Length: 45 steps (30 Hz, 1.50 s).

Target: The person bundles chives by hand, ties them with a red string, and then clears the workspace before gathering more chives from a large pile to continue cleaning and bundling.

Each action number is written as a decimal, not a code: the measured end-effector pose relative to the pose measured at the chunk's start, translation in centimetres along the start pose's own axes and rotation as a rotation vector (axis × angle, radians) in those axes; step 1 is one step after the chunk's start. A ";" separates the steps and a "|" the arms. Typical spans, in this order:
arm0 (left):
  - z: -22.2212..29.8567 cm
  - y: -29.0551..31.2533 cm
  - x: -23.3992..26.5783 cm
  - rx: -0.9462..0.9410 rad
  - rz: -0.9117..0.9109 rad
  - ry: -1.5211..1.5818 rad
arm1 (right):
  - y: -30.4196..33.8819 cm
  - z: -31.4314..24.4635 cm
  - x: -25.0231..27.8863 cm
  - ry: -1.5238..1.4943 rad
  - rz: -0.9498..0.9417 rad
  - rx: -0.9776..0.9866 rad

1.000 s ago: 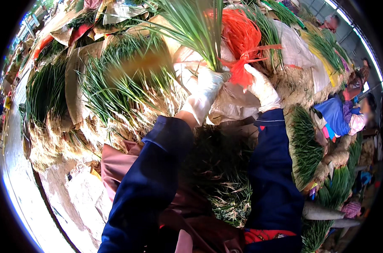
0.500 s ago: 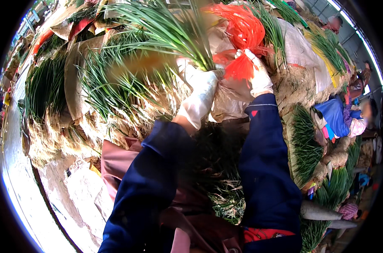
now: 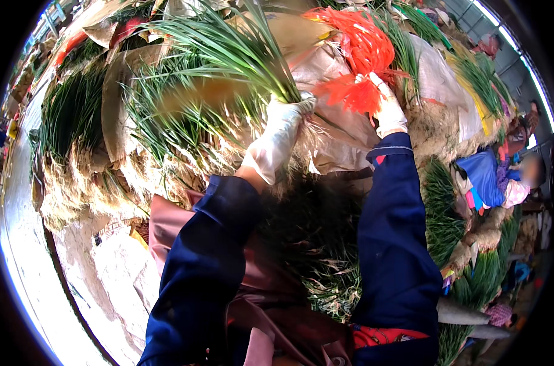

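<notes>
In my white-gloved left hand [image 3: 284, 122] is a bunch of green onions [image 3: 252, 58], gripped low on the stalks. Their leaves fan up and to the left, and pale roots hang below the fist. My right hand [image 3: 385, 105], gloved too, pinches the lower end of a bundle of red plastic strips [image 3: 362, 52]. That bundle lies on pale sacking [image 3: 326, 73], its loose ends spread out to the left of my fingers. Beside my left hand sits a row of rooted green onions [image 3: 173, 116].
More green onions [image 3: 72, 116] lie at the far left beside brown sacking [image 3: 121, 91]. Cut greens [image 3: 326, 280] lie low in front of me, near my brown apron [image 3: 277, 311]. Other people work at the right, one near a blue cloth [image 3: 481, 174].
My hands have moved apart: the left, with the green onions, slightly left, the right slightly right. The red strips' lower ends, hanging down before, now fan out leftward.
</notes>
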<state>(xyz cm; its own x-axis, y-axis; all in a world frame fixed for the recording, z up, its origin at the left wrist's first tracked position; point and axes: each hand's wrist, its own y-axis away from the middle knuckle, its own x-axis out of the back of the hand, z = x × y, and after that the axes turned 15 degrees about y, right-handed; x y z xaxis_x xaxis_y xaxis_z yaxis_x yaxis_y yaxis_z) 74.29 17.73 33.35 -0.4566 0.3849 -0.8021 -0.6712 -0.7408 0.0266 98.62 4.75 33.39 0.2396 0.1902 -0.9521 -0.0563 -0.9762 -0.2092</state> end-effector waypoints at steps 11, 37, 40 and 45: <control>-3.8 -0.8 -1.2 -0.178 -0.022 -0.035 | -0.1 3.0 -2.4 1.057 0.628 0.330; -0.9 -0.2 0.6 -0.121 0.083 0.041 | -0.2 3.2 -1.7 1.040 0.700 0.325; -1.7 0.2 -1.3 -0.078 0.016 0.103 | 0.9 2.3 -2.4 1.034 0.685 0.301; -2.4 -1.6 -0.1 -0.059 0.010 0.063 | -0.4 3.3 -1.5 1.016 0.645 0.268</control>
<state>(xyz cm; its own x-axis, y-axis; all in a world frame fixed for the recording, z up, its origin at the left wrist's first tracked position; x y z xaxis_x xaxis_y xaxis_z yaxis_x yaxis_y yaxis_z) 76.81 17.50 31.99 -0.4243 0.3435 -0.8378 -0.6303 -0.7764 0.0008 95.05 5.23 34.18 0.7323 -0.6025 -0.3174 -0.6119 -0.7867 0.0816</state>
